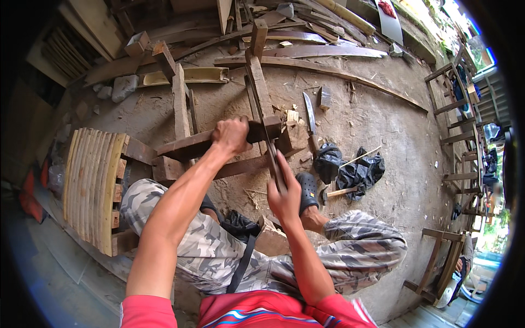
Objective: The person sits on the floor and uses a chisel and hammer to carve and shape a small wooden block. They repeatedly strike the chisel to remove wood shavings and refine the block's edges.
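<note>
My left hand (232, 135) is closed over the dark wooden beam (188, 144) of a low timber frame, pressing on it near its right end. In my right hand (285, 192) is a long, thin, dark blade seen edge-on, apparently a handsaw (273, 156); my fingers wrap round its near end and hide the handle. The blade lies across the beam just right of my left hand and runs away from me beside a long upright frame piece (260, 87). Whether its edge has cut into the wood cannot be made out.
A large knife (310, 115) lies beyond a wooden block (295, 138) and scattered chips. Black plastic bags (361, 172) and a hammer-like tool (340, 192) rest right of my shoe. A slatted bamboo piece (93, 188) stands left; planks (322, 52) lie at the back, wooden frames (456, 136) right.
</note>
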`<state>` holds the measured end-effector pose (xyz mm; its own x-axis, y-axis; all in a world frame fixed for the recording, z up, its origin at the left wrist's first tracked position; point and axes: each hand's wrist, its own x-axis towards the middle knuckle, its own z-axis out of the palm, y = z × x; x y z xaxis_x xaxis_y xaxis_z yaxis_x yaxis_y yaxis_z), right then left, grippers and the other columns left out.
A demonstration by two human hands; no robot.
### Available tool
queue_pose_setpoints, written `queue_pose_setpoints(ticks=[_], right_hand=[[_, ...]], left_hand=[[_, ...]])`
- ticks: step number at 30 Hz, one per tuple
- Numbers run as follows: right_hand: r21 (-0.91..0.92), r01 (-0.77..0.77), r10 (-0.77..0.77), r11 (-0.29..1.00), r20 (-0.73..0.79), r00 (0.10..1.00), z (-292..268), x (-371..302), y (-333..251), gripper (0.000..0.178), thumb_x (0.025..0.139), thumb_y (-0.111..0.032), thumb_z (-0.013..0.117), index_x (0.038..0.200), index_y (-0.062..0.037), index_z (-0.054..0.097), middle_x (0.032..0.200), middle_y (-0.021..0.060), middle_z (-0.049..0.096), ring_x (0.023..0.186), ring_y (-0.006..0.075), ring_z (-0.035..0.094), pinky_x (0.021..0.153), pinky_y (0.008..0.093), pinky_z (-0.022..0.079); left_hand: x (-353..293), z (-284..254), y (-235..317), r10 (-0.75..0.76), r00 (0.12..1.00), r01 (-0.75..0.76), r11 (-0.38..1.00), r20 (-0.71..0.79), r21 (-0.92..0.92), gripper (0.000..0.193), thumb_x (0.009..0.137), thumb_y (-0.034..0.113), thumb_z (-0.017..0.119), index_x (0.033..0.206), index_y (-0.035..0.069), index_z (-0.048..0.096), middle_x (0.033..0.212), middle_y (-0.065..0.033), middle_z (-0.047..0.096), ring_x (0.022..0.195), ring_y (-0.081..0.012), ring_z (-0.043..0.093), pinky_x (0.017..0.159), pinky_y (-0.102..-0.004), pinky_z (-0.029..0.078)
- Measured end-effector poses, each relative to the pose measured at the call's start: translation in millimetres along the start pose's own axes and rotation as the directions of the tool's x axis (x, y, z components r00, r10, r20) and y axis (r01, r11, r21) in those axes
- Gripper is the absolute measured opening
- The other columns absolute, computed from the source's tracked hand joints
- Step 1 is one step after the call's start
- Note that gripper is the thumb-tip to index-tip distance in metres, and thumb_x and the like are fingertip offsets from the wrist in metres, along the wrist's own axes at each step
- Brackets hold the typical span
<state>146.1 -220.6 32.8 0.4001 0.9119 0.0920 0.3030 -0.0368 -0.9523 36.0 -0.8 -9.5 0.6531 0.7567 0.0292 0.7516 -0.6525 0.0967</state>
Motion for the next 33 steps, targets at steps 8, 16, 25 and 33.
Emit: queue_pose_setpoints(ticks=[8, 16, 25, 33], right_hand=[[-0.204, -0.012, 0.025, 0.979, 0.063, 0.998, -55, -120, -70, 0.070, 0.078, 0.008, 0.060, 0.146, 0.0020, 0.048, 0.122, 0.0269, 0.069, 0.094, 0.0289, 0.075, 0.083, 0.0328, 0.056], [-0.142, -0.032, 0.027, 0.989, -0.039, 0.999, -25, -57, -13, 0.066, 0.084, 0.003, 0.060, 0.148, -0.0105, 0.051, 0.106, 0.0175, 0.075, 0.078, 0.0087, 0.064, 0.072, 0.0249, 0.052], [-0.173, -0.221, 0.227, 0.960, 0.016, 0.974, -83, -123, -67, 0.063, 0.083, 0.005, 0.061, 0.145, -0.0019, 0.053, 0.113, 0.0199, 0.074, 0.090, 0.0124, 0.071, 0.077, 0.0267, 0.053], [-0.159, -0.187, 0.191, 0.969, 0.008, 0.982, -77, -121, -70, 0.062, 0.082, 0.006, 0.062, 0.143, 0.0010, 0.054, 0.109, 0.0213, 0.074, 0.085, 0.0109, 0.070, 0.073, 0.0256, 0.053]], left_hand=[[7, -3, -1, -0.058, 0.983, 0.068, 0.996, 0.172, -0.050, 0.062, 0.059, 0.036, 0.088, 0.101, 0.000, 0.061, 0.091, -0.0172, 0.071, 0.079, -0.0317, 0.074, 0.071, -0.0467, 0.060], [17, -9, -14, -0.054, 0.980, 0.045, 0.998, 0.190, 0.050, 0.072, 0.063, 0.055, 0.088, 0.098, -0.003, 0.064, 0.090, -0.0179, 0.073, 0.075, -0.0264, 0.074, 0.068, -0.0392, 0.063], [12, -7, -13, -0.001, 0.989, 0.011, 0.998, 0.148, -0.065, 0.052, 0.062, 0.036, 0.089, 0.081, 0.002, 0.055, 0.061, -0.0048, 0.055, 0.050, -0.0140, 0.051, 0.044, -0.0302, 0.046], [9, -8, -11, 0.041, 0.992, -0.030, 0.995, 0.116, -0.094, 0.055, 0.064, 0.038, 0.091, 0.081, 0.000, 0.055, 0.058, -0.0049, 0.054, 0.048, -0.0154, 0.050, 0.041, -0.0318, 0.046]])
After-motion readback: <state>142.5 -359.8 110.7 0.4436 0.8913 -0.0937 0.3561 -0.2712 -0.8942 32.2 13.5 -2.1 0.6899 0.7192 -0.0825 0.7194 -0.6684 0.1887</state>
